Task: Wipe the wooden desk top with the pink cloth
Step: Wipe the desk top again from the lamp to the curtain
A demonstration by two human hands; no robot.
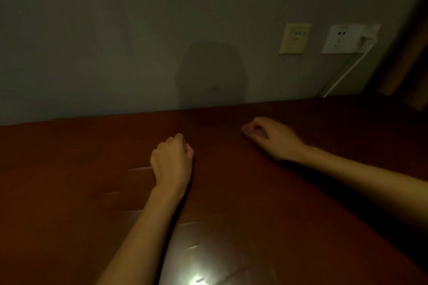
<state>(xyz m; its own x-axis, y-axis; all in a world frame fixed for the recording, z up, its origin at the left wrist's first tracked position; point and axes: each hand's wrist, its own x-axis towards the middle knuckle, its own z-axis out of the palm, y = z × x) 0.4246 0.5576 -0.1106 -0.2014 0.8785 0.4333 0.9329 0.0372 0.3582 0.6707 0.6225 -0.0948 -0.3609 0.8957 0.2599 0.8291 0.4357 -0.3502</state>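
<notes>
**A:** Which way does the desk top (254, 192) run?

**B:** Its long axis goes left to right along the wall (115, 41). Its far edge meets the wall and climbs a little toward the right in this view. It fills the lower half of the picture.

**A:** And its look?

**B:** It is dark reddish-brown wood with a glossy surface. There are faint pale streaks beside the left wrist and a bright glare spot (196, 280) at the near edge. The light is dim.

**A:** The hands?

**B:** Both are on the wood, well apart. The left hand (172, 161) is near the middle, seen from its back, with its fingers curled into a loose fist and nothing showing in it. The right hand (271, 137) is farther back, with fingers and thumb bent round so the tips are down on the surface. A pale patch sits inside that curl, and I cannot tell whether it is holding something.

**A:** Beyond that?

**B:** A soft shadow (212, 74) falls on the wall behind. To the right are a yellowish plate (294, 39) and a white socket (342, 38), with a white cable (345, 71) slanting down toward the desk.
</notes>
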